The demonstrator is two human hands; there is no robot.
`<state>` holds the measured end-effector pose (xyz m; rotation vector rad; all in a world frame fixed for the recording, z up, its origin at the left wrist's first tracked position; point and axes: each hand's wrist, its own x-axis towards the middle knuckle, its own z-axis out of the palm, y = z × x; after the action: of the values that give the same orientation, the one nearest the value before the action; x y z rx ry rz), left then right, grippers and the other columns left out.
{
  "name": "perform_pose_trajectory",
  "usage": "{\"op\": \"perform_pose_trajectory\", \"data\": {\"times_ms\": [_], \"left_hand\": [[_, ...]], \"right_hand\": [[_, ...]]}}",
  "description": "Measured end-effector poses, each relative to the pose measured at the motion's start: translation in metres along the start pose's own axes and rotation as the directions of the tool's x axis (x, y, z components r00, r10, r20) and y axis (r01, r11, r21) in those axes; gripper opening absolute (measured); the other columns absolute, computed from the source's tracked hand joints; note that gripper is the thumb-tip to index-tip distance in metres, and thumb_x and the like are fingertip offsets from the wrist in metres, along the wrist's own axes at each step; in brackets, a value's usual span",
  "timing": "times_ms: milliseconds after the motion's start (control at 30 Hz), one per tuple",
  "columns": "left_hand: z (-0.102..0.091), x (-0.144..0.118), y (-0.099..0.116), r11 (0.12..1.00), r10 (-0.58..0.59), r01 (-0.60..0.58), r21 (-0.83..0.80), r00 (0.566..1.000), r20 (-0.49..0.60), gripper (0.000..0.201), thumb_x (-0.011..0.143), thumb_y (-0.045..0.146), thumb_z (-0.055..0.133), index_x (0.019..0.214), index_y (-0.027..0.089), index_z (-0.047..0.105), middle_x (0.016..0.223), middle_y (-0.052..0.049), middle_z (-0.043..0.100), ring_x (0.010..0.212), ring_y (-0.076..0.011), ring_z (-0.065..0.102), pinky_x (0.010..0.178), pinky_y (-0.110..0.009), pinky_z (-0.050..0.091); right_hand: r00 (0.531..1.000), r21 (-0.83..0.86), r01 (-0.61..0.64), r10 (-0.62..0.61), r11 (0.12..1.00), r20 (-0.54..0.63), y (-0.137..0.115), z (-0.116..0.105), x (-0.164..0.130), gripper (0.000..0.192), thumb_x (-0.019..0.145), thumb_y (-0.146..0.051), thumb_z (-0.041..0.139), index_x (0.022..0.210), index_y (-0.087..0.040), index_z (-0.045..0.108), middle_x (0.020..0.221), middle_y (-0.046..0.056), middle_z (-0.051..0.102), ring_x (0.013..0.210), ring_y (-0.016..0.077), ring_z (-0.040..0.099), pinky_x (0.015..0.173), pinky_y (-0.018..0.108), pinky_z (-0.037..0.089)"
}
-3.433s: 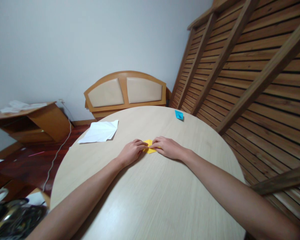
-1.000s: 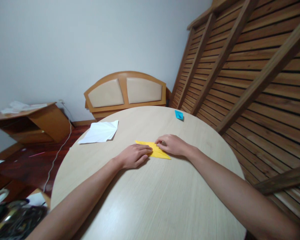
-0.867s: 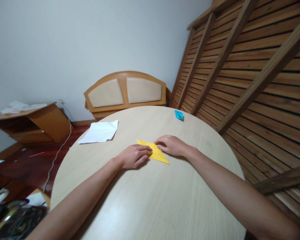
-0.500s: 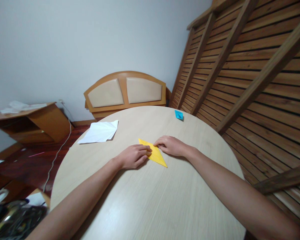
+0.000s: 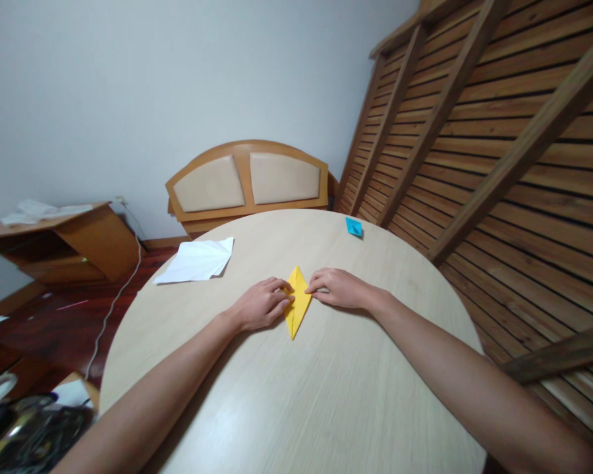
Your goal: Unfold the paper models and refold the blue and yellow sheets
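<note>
Nearest the camera, both bare forearms reach out across the round pale-wood table (image 5: 286, 408). The left hand (image 5: 261, 306) lies palm-down with curled fingers, its fingertips pressing the left edge of the yellow folded paper (image 5: 296, 303); the right hand (image 5: 338, 289) does the same from the other side, fingertips at the paper's right corner. Neither hand grips it: both pin it flat between them.

The paper has turned since half a second ago. Then its long axis lay slantwise, the near tip pointing off to the right; now it runs almost straight toward and away from the person, so the hands sit squarely on either side of its centre line (a symmetrical hold on a symmetrical shape).

The paper is a slim kite or diamond, sharply pointed at both ends, widest between the fingertips, lying flat near the middle of the table.

Farther off, a creased white sheet (image 5: 197, 260) lies at the table's left edge, and a small blue folded piece (image 5: 354, 227) near the far right rim. Beyond stand a padded wooden headboard (image 5: 247, 178) and a slatted wooden frame (image 5: 474, 145).
</note>
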<state>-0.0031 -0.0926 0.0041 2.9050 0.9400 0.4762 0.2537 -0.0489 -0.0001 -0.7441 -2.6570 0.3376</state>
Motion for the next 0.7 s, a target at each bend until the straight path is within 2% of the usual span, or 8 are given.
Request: {"op": "perform_pose_trajectory", "data": {"times_ms": [167,267,400,567,700], "left_hand": [[0.002,0.0,-0.002,1.0,0.009,-0.009,-0.019,1.0,0.012,0.038,0.102,0.028,0.035,0.112,0.017,0.07,0.115,-0.012,0.068,0.106,-0.0223,0.062,0.097,-0.039,0.05],[0.003,0.001,-0.002,0.999,0.023,-0.022,-0.024,0.999,0.025,0.035,0.101,0.029,0.039,0.117,0.018,0.068,0.12,-0.011,0.069,0.111,-0.0229,0.062,0.1,-0.04,0.048],[0.002,0.001,-0.001,0.998,0.05,-0.048,-0.05,0.998,0.035,0.034,0.099,0.03,0.043,0.123,0.017,0.064,0.127,-0.01,0.068,0.114,-0.0231,0.061,0.103,-0.041,0.047],[0.001,0.0,0.0,0.998,0.034,-0.031,-0.054,0.998,0.062,0.034,0.094,0.034,0.051,0.121,0.018,0.063,0.132,-0.01,0.065,0.112,-0.0253,0.06,0.1,-0.042,0.049],[0.002,0.0,0.001,0.998,0.013,-0.009,-0.061,0.998,0.064,0.035,0.094,0.036,0.053,0.122,0.016,0.062,0.124,-0.011,0.068,0.109,-0.0257,0.06,0.096,-0.041,0.051]], "right_hand": [[0.998,-0.001,0.047,-0.047,0.999,-0.039,-0.006,-0.002,0.0,0.019,0.087,-0.016,0.063,0.096,-0.023,0.079,0.105,0.007,0.07,0.1,0.0202,0.064,0.091,0.033,0.048],[0.996,0.022,0.091,-0.09,0.996,-0.024,-0.01,-0.002,0.0,0.018,0.085,-0.014,0.064,0.093,-0.022,0.078,0.111,0.006,0.07,0.104,0.0207,0.063,0.096,0.035,0.046],[0.991,0.082,0.136,-0.136,0.987,0.001,-0.013,0.0,0.001,0.018,0.085,-0.013,0.062,0.093,-0.021,0.077,0.106,0.006,0.073,0.101,0.0192,0.065,0.095,0.033,0.046],[0.997,0.089,0.066,-0.069,0.994,0.03,-0.016,-0.001,0.002,0.016,0.089,-0.018,0.06,0.095,-0.02,0.075,0.097,0.006,0.075,0.092,0.0189,0.067,0.088,0.032,0.048],[1.0,0.067,0.004,-0.006,0.998,0.031,-0.018,-0.001,0.004,0.019,0.094,-0.025,0.057,0.096,-0.017,0.074,0.093,0.007,0.074,0.087,0.0187,0.066,0.08,0.03,0.047]]}}
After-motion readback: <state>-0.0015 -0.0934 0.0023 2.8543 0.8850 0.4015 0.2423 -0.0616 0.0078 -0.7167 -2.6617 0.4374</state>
